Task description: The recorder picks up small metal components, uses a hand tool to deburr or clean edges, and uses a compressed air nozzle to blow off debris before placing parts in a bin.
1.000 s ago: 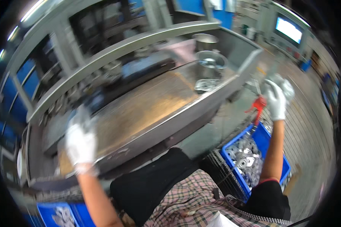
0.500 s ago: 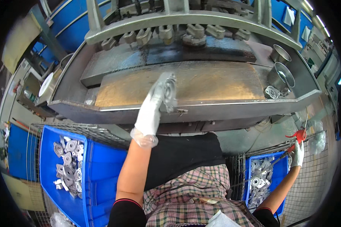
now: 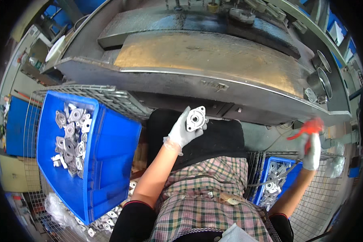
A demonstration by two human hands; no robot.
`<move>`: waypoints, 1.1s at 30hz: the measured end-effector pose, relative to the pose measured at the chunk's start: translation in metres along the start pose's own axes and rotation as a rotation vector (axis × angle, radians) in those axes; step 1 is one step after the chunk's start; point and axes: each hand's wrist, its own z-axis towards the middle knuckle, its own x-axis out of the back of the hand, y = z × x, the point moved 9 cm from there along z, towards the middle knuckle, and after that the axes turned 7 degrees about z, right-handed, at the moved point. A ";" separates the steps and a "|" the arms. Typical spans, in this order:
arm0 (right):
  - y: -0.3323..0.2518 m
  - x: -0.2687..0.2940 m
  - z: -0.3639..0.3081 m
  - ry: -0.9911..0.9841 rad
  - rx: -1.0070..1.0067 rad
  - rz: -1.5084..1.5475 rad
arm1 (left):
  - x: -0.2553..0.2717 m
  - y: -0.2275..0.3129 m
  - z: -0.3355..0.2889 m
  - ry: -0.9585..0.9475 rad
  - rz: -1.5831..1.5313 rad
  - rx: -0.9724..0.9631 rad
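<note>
My left hand (image 3: 182, 132), in a white glove, grips a silvery cast-metal flange (image 3: 195, 118) above my lap. The flange has a round bored middle and a bolt hole in each of its two ears; its face is turned up. Off to the right, my gloved right hand (image 3: 311, 153) is wrapped round a red air blow gun (image 3: 311, 127), smeared by motion. A thin grey hose (image 3: 279, 176) lies over the blue bin beneath that hand. The blow gun and the flange are well apart.
A tilted blue bin (image 3: 113, 161) with metal castings (image 3: 70, 137) stands at left in a wire cage. Another blue bin (image 3: 266, 171) of castings is at right. Ahead is a metal machine bed with a worn board (image 3: 213, 56), metal cups (image 3: 320, 84) and one loose casting (image 3: 310, 95).
My left hand has drawn the flange back from over the board to above my lap. The right hand has lifted the blow gun slightly and moved it left. The view has tilted down.
</note>
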 end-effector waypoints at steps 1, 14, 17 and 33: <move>-0.013 -0.041 0.001 -0.034 0.162 -0.391 | 0.013 -0.001 0.003 -0.014 -0.031 -0.008; 0.082 -0.297 -0.040 -0.871 -0.185 -1.058 | 0.101 -0.005 0.013 0.326 -0.100 -0.081; 0.082 -0.315 -0.042 -0.930 -0.180 -1.098 | 0.108 -0.005 0.015 0.337 -0.083 -0.086; 0.080 -0.333 -0.039 -0.995 -0.155 -1.139 | 0.109 -0.006 0.016 0.344 -0.147 -0.098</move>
